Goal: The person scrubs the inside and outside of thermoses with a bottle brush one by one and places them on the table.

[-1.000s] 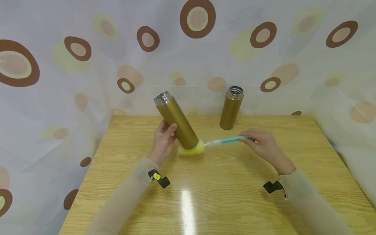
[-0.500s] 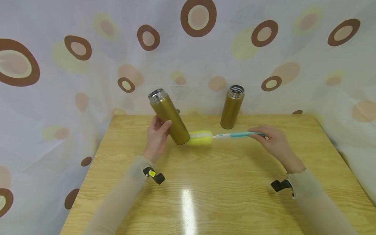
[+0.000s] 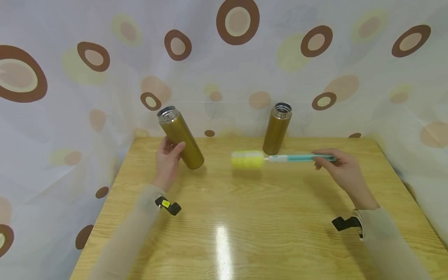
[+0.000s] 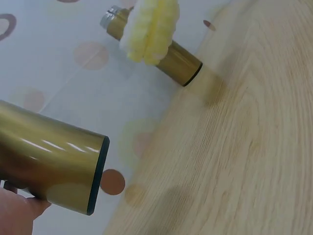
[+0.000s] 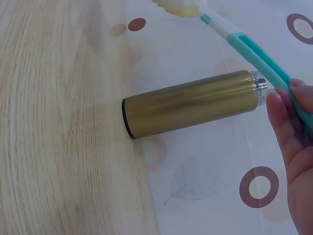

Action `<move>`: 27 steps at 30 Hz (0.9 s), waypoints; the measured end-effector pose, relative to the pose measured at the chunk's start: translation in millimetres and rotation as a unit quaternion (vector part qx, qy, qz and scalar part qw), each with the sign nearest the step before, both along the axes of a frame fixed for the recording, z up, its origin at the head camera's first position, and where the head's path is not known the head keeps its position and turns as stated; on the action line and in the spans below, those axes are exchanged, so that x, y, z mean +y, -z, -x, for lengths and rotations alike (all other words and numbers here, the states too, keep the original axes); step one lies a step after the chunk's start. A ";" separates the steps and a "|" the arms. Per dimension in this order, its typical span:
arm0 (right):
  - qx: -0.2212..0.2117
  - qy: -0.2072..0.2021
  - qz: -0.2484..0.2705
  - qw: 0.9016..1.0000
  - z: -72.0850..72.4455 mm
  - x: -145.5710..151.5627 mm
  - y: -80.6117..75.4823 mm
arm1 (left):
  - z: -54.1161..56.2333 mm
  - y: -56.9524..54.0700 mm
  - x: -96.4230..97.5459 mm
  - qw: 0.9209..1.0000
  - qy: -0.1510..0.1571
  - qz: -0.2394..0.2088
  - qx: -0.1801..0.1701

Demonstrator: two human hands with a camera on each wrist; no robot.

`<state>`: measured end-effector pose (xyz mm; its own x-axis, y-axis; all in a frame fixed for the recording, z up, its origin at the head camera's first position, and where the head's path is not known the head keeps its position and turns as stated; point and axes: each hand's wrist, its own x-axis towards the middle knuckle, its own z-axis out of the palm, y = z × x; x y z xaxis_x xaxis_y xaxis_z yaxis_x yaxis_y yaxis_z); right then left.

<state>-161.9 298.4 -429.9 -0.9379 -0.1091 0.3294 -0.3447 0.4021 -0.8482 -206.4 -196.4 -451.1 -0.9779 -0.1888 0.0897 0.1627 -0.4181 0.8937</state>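
A gold thermos bottle (image 3: 183, 140) with a bare metal neck leans to the left in my left hand (image 3: 168, 161), which grips it from the side, thumb across its front. The left wrist view shows the dark-rimmed base of this bottle (image 4: 54, 161) raised off the wood. My right hand (image 3: 344, 171) pinches the teal handle of a bottle brush (image 3: 301, 158). The yellow and white brush head (image 3: 247, 159) points left, apart from the held bottle, and is slightly blurred. Behind the handle, a second gold thermos bottle (image 3: 276, 132) stands upright with its mouth uncovered.
The wooden table (image 3: 266, 233) reaches back to a white spotted sheet (image 3: 238, 77) that hangs behind it and along both sides. The standing bottle is close to the table's back edge. A glare streak lies on the wood in front.
The held bottle and my left hand have moved left. My right hand has carried the brush to the right, so its head has come away from the bottle's base. The second bottle has stayed put.
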 end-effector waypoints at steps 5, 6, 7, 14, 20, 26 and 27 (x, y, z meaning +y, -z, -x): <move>-0.024 0.020 0.048 0.998 -4.7 3.6 -3.8 | 8.9 2.0 -20.0 0.998 -0.039 0.045 -0.003; -0.027 0.020 0.066 0.997 -5.1 4.5 -3.9 | 10.5 2.7 -23.7 0.997 -0.047 0.057 -0.004; -0.028 0.018 0.084 0.996 -5.2 5.4 -4.1 | 12.3 3.7 -27.5 0.996 -0.054 0.066 -0.006; -0.028 -0.001 0.192 0.981 -5.1 6.6 -6.0 | 20.4 12.3 -49.1 0.988 -0.100 0.111 -0.030; -0.015 0.000 0.234 0.972 -5.6 6.9 -6.9 | 25.9 18.3 -59.5 0.984 -0.126 0.118 -0.038; 0.003 -0.007 0.265 0.964 -4.5 8.2 -6.8 | 30.7 20.8 -68.3 0.980 -0.140 0.130 -0.063; 0.005 -0.008 0.269 0.963 -4.4 8.4 -6.9 | 31.5 21.5 -69.6 0.979 -0.141 0.130 -0.067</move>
